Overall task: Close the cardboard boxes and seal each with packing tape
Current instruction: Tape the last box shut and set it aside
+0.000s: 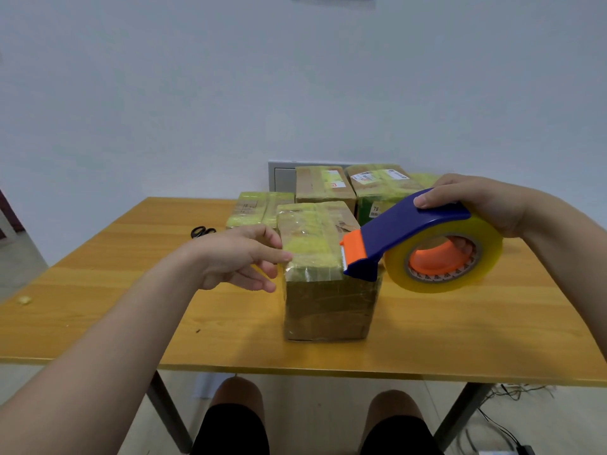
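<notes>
A closed cardboard box (328, 303), wrapped in yellowish tape, stands upright in the middle of the table. My right hand (483, 201) grips a blue tape dispenser (404, 231) with an orange blade end and a large roll of clear yellowish tape (486, 267). The blade end sits at the box's top right front edge. My left hand (243, 254) is at the box's upper left front corner, fingers loosely spread, fingertips touching the taped edge.
Three more taped boxes stand behind: a flat one (256, 208) at the left, a brown one (323, 185) in the middle, a labelled one (384, 188) at the right. Black scissors (202, 231) lie left of them. The wooden table (131, 290) ends near my knees.
</notes>
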